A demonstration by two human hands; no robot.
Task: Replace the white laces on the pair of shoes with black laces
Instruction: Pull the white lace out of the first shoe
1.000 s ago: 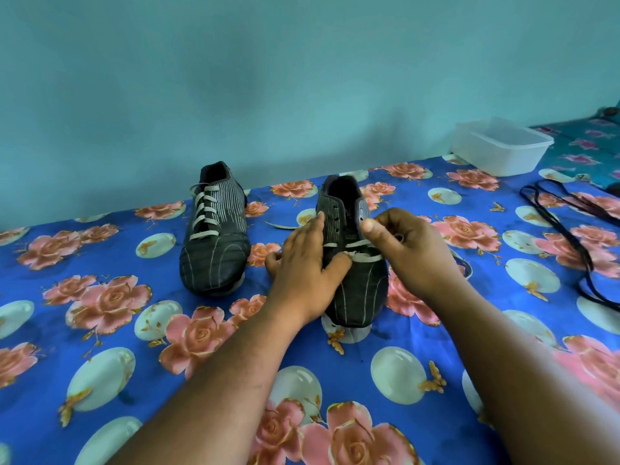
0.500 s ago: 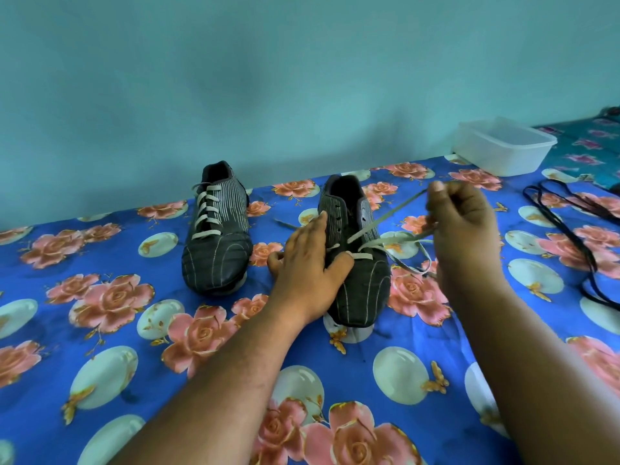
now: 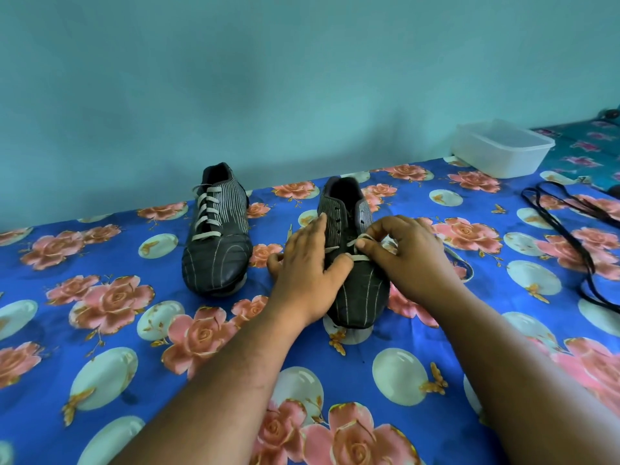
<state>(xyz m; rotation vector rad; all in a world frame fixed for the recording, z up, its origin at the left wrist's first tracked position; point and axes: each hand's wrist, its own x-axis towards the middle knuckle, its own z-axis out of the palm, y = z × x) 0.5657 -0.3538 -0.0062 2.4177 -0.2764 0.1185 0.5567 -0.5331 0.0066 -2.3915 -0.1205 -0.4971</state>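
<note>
Floral bedsheet [image 3: 100,330] — left hand [image 3: 307,266] flat on shoe [image 3: 355,263], right hand [image 3: 402,253] pinching white lace [image 3: 360,258]

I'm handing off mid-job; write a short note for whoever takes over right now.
Left hand rests open on the right-hand shoe, steadying it. Right hand pinches its white lace at the lower eyelets; the upper eyelets are already empty. The left-hand shoe is fully laced in white. Black laces lie unused at right. Left: finish unlacing, strip the other shoe, thread black.
</note>
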